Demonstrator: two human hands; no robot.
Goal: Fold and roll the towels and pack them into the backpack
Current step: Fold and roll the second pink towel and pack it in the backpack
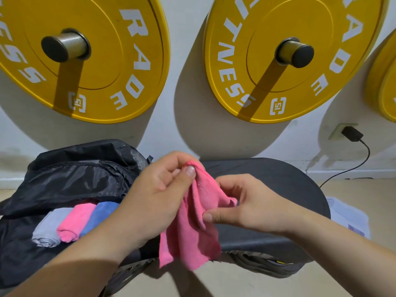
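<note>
Behind everything, a pale wall [188, 61], hung with three yellow weight plates. Left plate [102, 50] cut off by the top and left edges of the view. Middle plate [267, 24] cut off at the top. Third plate [385, 86] only a sliver at the right edge, lettering hidden. Two metal pegs in sight, one through the left plate [66, 45] and one through the middle plate [296, 52].

Below, one dark padded worktop [278, 185], its near edge partly covered by arms and cloth.

On its left end, one black backpack [75, 179], flap thrown back, lower part running out of the frame at the left.

Two bare hands, both over the worktop just right of the backpack, both holding one loose pink towel [192, 228]:
- Left hand [158, 196]: curled, thumb and fingertips pinching the towel's top corner.
- Right hand [248, 202]: thumb and forefinger nipping a fold at the towel's right side, remaining fingers loosely bent, holding nothing that can be made out.

Towel itself unfolded and crumpled, hanging down past the worktop's front edge, upper part hidden inside the left hand.

Three rolled towels side by side in the open backpack, touching:
- grey roll [49, 230]
- pink roll [75, 221]
- blue roll [100, 215], its right end hidden behind the left hand and wrist

Far ends of all three tucked under the flap.

At the right, on the floor [235, 284], one white sheet [347, 215], half hidden behind the worktop, too blurred to identify.

On the wall, one black charger [352, 133] in a socket [336, 133], with one cable [353, 168] trailing down behind the worktop.
</note>
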